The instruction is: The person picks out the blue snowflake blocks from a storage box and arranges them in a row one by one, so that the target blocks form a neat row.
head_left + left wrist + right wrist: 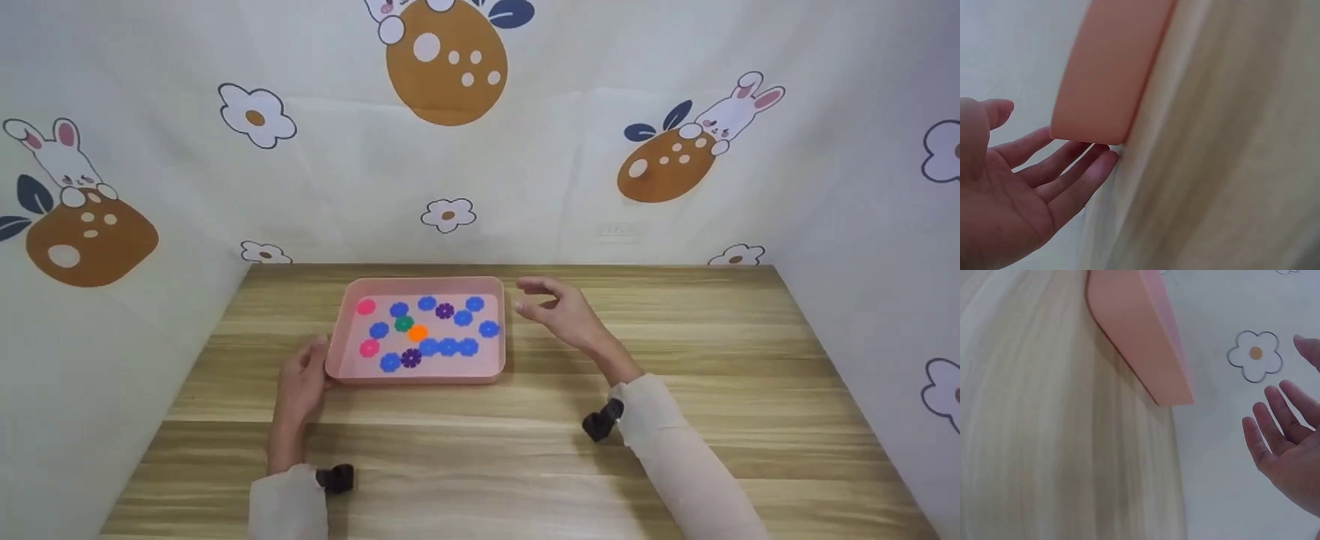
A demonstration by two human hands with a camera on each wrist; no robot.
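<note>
A pink rectangular tray [420, 379] stands on the wooden table, with several flower-shaped plastic pieces lying flat inside. Most are blue, such as the blue piece [399, 310]; others are a purple piece [411, 358], a green piece [404, 324], an orange piece [418, 333] and a pink piece [366, 307]. At the tray's left side is my left hand [301, 379], its loosely extended fingers [1081, 183] at the tray's end wall, thumb apart; whether they press it, I cannot tell. My right hand [562, 311] hovers right of the tray, fingers spread [1264, 439], holding nothing.
Bare wood of the table [450, 457] extends in front of the tray and to its right. A patterned cloth wall [525, 180] with rabbits and flowers borders the table at the back and both sides. Small black devices, such as the black device [602, 420], sit at the sleeve cuffs.
</note>
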